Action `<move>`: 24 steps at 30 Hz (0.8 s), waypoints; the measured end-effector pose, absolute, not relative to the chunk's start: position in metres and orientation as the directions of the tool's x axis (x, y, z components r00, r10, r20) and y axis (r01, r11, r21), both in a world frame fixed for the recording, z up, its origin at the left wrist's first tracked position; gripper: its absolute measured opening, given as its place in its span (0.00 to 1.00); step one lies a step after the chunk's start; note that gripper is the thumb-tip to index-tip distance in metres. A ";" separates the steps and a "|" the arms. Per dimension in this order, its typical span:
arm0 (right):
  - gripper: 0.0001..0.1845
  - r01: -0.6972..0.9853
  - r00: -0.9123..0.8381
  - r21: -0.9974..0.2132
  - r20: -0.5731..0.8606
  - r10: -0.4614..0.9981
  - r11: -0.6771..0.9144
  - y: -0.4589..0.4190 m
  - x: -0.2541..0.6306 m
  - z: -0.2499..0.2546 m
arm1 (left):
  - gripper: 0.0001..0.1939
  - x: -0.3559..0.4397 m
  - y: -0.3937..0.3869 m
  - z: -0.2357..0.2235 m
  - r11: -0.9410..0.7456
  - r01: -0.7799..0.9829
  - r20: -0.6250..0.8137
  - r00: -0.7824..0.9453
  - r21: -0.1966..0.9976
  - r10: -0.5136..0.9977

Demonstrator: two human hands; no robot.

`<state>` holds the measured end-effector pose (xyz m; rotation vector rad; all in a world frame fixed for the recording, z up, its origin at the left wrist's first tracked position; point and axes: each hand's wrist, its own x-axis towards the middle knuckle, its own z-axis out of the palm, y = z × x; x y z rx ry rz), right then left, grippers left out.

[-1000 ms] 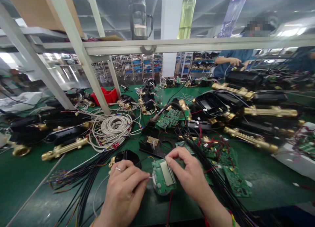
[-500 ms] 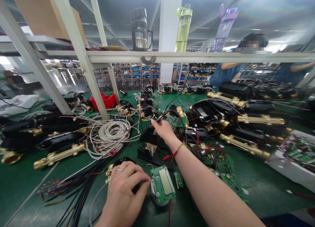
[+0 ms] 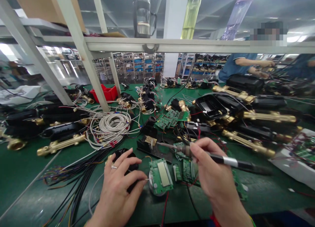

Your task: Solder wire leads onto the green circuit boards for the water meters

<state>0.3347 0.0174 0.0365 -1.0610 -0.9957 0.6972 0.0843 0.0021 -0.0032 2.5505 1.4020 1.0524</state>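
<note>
Green surface (image 3: 22,177) carries the board (image 3: 161,177) at lower centre, just right of the left hand (image 3: 120,187), fingers pinching a wire (image 3: 147,179), while the right hand's (image 3: 218,179) fingers grip a soldering iron (image 3: 230,161) slanting leftward above it.

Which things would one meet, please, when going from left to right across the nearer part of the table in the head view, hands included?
Long brass fitting, left hand, green circuit board with display, narrow green board, right hand, white tray.
</note>
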 end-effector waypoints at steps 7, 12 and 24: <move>0.25 -0.140 0.406 -0.905 0.318 0.857 0.402 -0.016 0.334 -0.003 | 0.11 0.089 0.004 0.005 -0.485 0.727 0.363 0.336 0.487 0.869; 0.25 -0.100 0.363 -0.936 0.281 0.888 0.337 -0.019 0.332 -0.018 | 0.12 0.093 0.007 0.009 -0.452 0.729 0.283 0.353 0.514 0.892; 0.25 -0.034 0.338 -0.937 0.316 0.886 0.347 -0.015 0.322 -0.020 | 0.12 0.098 0.004 0.008 -0.460 0.729 0.320 0.337 0.506 0.885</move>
